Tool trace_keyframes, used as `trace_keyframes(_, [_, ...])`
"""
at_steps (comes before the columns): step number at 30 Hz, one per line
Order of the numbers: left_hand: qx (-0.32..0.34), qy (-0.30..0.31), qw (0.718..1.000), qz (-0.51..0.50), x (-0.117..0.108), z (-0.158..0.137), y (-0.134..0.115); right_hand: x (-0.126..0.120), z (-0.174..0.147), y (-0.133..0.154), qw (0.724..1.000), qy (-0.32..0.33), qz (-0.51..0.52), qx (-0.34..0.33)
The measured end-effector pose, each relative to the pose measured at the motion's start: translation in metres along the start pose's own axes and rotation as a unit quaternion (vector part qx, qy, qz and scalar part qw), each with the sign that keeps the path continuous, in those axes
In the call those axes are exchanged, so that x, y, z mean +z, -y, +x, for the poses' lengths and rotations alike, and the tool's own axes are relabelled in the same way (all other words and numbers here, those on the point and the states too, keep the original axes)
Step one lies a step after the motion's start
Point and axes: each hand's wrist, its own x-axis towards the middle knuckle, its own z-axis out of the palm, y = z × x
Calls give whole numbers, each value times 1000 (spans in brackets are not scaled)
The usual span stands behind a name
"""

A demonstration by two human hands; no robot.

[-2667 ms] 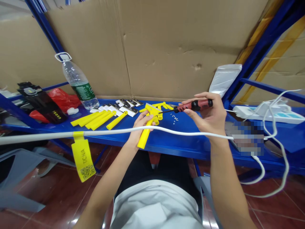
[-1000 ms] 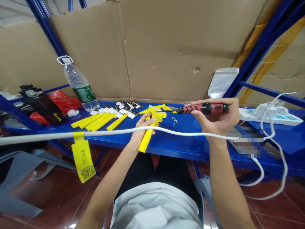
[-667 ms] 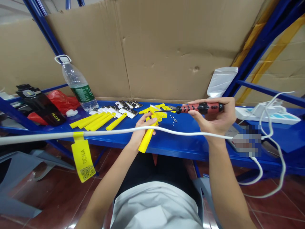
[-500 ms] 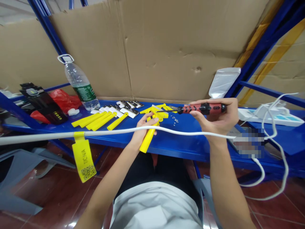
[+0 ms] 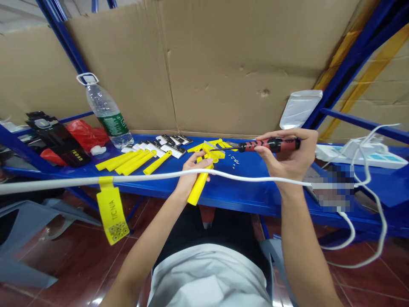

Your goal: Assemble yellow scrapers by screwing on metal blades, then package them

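In my left hand (image 5: 191, 171) I grip a yellow plastic tool with a tubular handle (image 5: 198, 187), its head pointing away from me. My right hand (image 5: 292, 155) is closed round the red and black handle of a screwdriver (image 5: 271, 145). The screwdriver lies nearly level, and its shaft reaches left to the head of the yellow tool. Fingers and glare hide exactly what the tip touches. Several tiny screws (image 5: 235, 160) lie on the blue table just right of the yellow tool. Beyond it are more yellow pieces (image 5: 217, 142).
Several yellow handles with black-and-white cards (image 5: 153, 160) lie to the left. Behind them stand a water bottle (image 5: 111, 115) and a black flask (image 5: 59, 140). A white cable (image 5: 255, 176) crosses in front of my hands. A power strip (image 5: 377, 157) is at the right.
My right hand and the screwdriver handle have shifted very slightly, with the handle turned a little. My left hand and the yellow tool stay nearly still.
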Motion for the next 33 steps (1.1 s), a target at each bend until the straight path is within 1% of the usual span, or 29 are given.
trace_keyframes(2, [-2,-3,1000,-1,0,-1,-1,-1,0,1,999,28,16,4])
trace_keyframes(5, [-4,-10,1000,-6,1,-2,-3,-1,0,6,992,85,76,46])
trace_keyframes(7, [-5,-11,1000,-6,2,-3,-4,0,0,9,986,106,107,74])
trace_keyframes(8, [-5,-10,1000,-6,2,-3,-5,0,0,10,984,108,113,79])
trace_keyframes(10, [-4,-11,1000,-5,2,-4,-5,0,0,9,986,103,109,68])
trace_keyframes(13, [-3,-13,1000,-10,2,-5,-6,-1,0,7,992,84,72,51])
trace_keyframes(17, [-4,-21,1000,-14,2,-5,-6,-5,-2,9,996,67,0,66])
trace_keyframes(20, [-2,-22,1000,-16,2,-4,-6,-5,-2,11,996,56,-17,72])
trace_keyframes(22, [-1,-19,1000,-17,3,-4,-6,-5,-2,11,995,58,-4,82])
trace_keyframes(29, [0,-18,1000,-22,4,-5,-7,-2,0,12,986,101,99,93])
trace_keyframes(33, [2,-25,999,-21,3,-4,-6,-1,0,15,984,110,115,86])
